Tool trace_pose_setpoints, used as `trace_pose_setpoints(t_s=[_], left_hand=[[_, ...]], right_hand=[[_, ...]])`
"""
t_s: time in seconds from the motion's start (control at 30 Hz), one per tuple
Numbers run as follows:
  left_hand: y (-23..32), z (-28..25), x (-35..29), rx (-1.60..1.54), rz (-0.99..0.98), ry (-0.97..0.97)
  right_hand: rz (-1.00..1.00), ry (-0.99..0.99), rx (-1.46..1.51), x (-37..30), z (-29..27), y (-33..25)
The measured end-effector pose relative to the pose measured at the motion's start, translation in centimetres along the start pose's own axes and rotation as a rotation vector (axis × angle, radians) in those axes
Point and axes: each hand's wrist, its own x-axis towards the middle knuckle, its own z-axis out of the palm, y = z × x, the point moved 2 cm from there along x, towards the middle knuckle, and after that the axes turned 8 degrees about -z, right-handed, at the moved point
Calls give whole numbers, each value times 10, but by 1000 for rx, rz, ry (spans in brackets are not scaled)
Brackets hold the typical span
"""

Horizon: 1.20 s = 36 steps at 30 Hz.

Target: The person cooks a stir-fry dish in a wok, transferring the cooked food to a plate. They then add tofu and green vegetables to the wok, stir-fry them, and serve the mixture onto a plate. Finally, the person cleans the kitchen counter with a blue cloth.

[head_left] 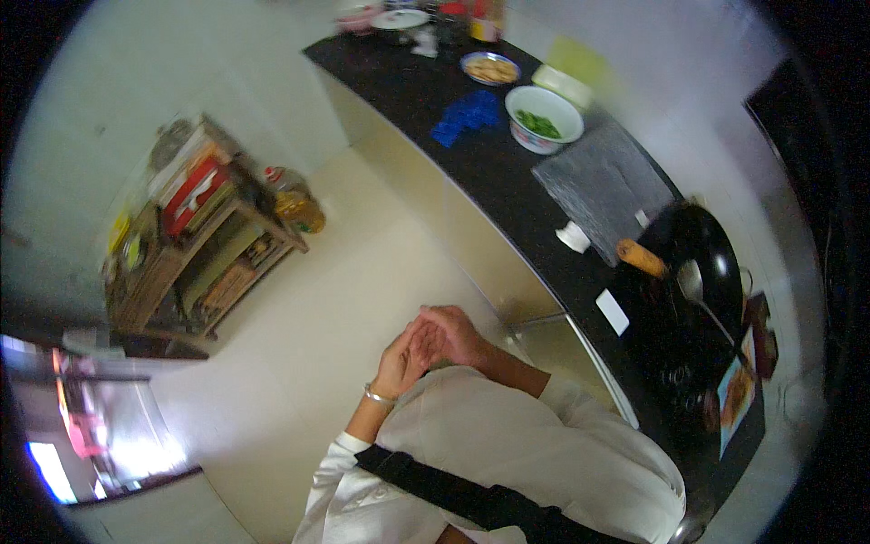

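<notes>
My left hand (401, 364), with a silver bangle at its wrist, meets my right hand (460, 337) in front of my white shirt. The two hands lie against each other, palms turned inward and fingers slightly curved. No object shows between them, though the inner fingers are partly hidden. To their right runs the dark countertop (521, 204), apart from both hands. On it stand a white bowl (562, 107) with green leafy vegetables (536, 124) and a grey cutting board (605, 186).
A black wok (711, 236), a metal spatula (691, 283), a blue crumpled bag (467, 116) and a plate of pale sliced food (490, 69) are on the counter. Left stands a wooden shelf (149, 295), beside an oil bottle (297, 204) on the floor.
</notes>
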Motion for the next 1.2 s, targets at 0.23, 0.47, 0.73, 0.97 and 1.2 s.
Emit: trace_pose_setpoints(t_s=[0.23, 0.47, 0.73, 0.97, 1.2], left_hand=[[92, 49, 134, 418, -94, -242], [159, 86, 275, 439, -189, -353], [187, 144, 408, 558, -235, -341], [181, 179, 465, 583, -206, -294], [242, 195, 486, 763, 144, 8]], right_hand=[[-569, 642, -125, -22, -73, -74], [-824, 1122, 112, -32, -102, -90], [-1005, 1527, 202, -63, -91, -86], [-1075, 1567, 512, -59, -82, -30], [-965, 1542, 457, -50, -98, -51]])
